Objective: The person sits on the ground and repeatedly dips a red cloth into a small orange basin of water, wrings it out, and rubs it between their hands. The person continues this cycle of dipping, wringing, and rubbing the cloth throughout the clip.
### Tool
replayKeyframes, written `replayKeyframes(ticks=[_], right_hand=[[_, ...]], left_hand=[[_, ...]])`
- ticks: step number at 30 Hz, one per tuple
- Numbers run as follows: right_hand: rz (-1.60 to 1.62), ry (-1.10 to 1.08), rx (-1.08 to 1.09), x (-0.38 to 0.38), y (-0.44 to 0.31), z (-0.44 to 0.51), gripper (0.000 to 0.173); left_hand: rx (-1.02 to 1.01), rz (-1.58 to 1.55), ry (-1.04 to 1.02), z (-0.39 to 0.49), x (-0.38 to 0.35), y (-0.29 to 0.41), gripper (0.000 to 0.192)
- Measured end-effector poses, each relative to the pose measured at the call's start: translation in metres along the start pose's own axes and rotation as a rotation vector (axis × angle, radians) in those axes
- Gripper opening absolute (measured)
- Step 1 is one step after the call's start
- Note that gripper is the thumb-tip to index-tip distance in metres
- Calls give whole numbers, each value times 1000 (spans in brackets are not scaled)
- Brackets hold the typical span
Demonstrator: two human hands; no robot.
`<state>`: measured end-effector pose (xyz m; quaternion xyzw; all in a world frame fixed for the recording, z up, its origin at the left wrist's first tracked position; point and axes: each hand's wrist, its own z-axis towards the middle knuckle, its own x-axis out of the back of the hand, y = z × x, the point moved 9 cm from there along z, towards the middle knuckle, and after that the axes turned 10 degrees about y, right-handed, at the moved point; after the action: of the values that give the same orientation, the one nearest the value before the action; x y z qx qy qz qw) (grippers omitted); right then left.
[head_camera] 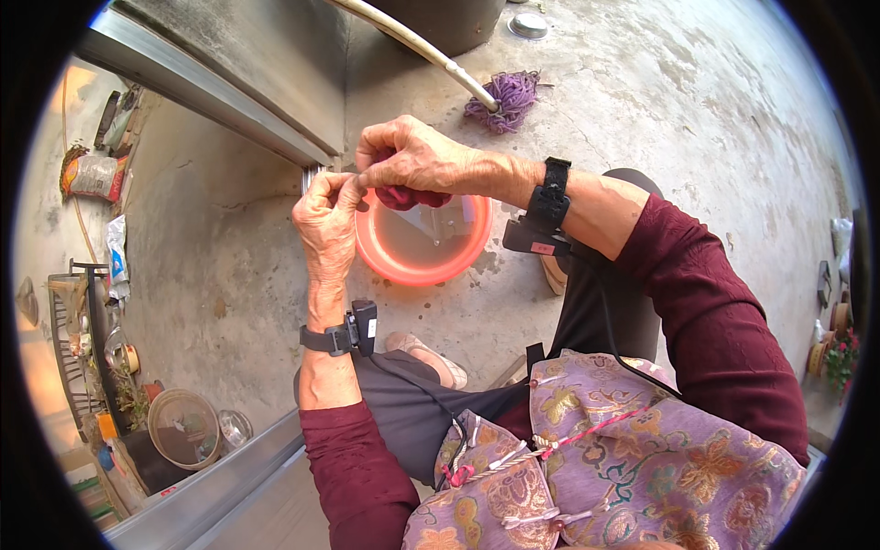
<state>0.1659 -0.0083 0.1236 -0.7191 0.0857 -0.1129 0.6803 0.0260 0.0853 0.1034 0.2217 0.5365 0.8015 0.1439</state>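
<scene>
A bunched dark red cloth (pixel 407 197) hangs below my right hand (pixel 419 155), whose curled fingers and thumb grip it. Wet-looking folds of the cloth are over the far side of a coral-red plastic basin (pixel 370 258). The basin stands on the concrete floor and holds cloudy water (pixel 430 237). My left hand (pixel 326 210) is beside the basin's left rim, its thumb and fingers pinched together against my right fingertips. A bit of dark red shows at that pinch; the fingers hide most of it.
A purple string mop (pixel 509 103) with a pale pole (pixel 412 41) lies beyond the basin. A large dark vat (pixel 440 24) and a metal lid (pixel 529 26) are farther off. A metal door frame (pixel 213 89) rises at the left, near a round bin (pixel 184 427).
</scene>
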Motion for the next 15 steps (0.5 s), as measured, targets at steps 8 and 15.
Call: replayKeyframes(ticks=[8,15], right_hand=[[-213,15,173,-3,-9,0,17],[-378,89,275,-12,4,1,17]], left_hand=[[-267,326,-28,2,4,20,17],[-18,252,-81,1,5,1,12]])
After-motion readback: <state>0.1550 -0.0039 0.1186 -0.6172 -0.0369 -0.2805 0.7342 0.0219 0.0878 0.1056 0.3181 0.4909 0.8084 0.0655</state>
